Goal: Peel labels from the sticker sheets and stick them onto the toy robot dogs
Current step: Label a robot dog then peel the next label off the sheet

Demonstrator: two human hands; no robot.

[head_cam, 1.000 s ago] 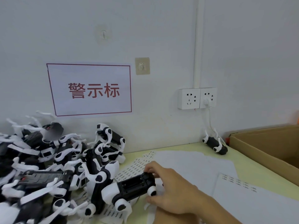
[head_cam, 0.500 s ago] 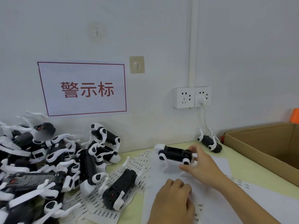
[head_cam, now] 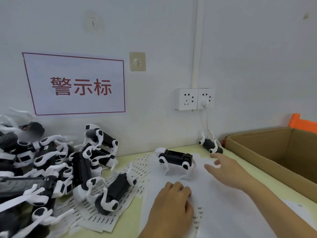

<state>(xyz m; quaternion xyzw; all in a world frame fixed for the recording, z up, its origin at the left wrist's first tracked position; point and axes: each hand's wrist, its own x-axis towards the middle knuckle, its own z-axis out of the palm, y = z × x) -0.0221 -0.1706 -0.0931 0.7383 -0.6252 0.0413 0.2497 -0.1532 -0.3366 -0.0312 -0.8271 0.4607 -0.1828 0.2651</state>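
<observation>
Nearest, the left hand [head_cam: 173, 201] rests knuckles-up on a white sticker sheet [head_cam: 228, 212], its fingers curled down against the paper; whether its grip pinches a label cannot be told. To its left, a toy dog [head_cam: 116, 191] lies tipped over on printed label sheets [head_cam: 103, 219]. Further out, the right hand [head_cam: 226, 170] hovers with fingers spread and loose, its grip open and holding nothing, just right of a standing toy dog [head_cam: 175, 157] on the white paper. A pile of toy dogs [head_cam: 42, 162] fills the left side of the counter [head_cam: 130, 219]. Farthest, 1 more dog [head_cam: 210, 145] lies by the wall beside a cardboard box [head_cam: 267, 157].
</observation>
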